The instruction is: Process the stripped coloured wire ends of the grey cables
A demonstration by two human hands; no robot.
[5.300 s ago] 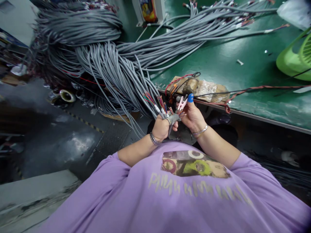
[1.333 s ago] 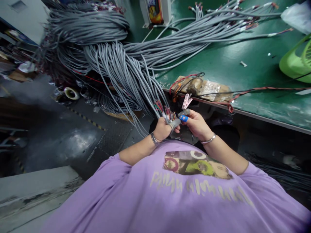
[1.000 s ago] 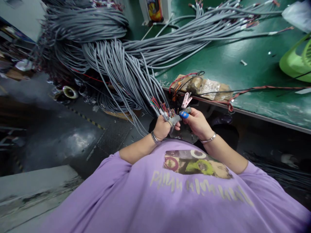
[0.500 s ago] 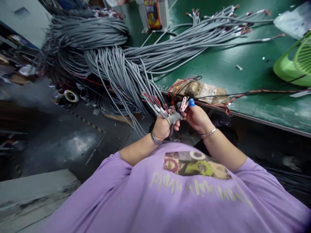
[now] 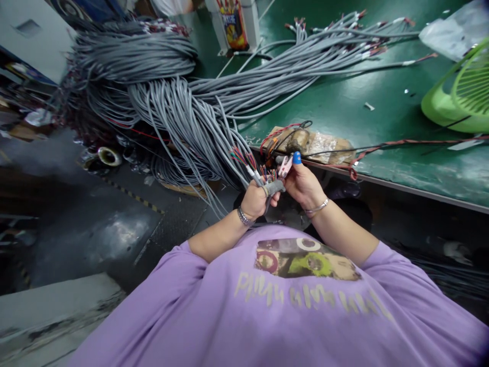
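Note:
My left hand (image 5: pixel 255 201) is closed round the ends of grey cables, and its thumb wears a grey wrap (image 5: pixel 273 188). Thin coloured wires (image 5: pixel 268 174) fan out of the cable ends beside that thumb. More coloured wires (image 5: pixel 241 157) stick out past white-banded cable ends just to the left. A small pink clip (image 5: pixel 286 166), shaped like a clothes peg, is pinched in my right hand (image 5: pixel 301 184). A blue cover (image 5: pixel 297 158) sits on the right thumb. The clip is close to the wire tips; whether it touches them I cannot tell.
A large heap of grey cables (image 5: pixel 145 56) hangs over the edge of the green table (image 5: pixel 385 122). At the edge lies a taped cardboard piece (image 5: pixel 330 148) with cords. A green fan (image 5: pixel 458 97), a plastic bag (image 5: pixel 451 33) and a printed box (image 5: pixel 233 25) are farther back.
My right hand and the pink clip have moved slightly left, nearer my left hand. The table and cables sit a little further left in view.

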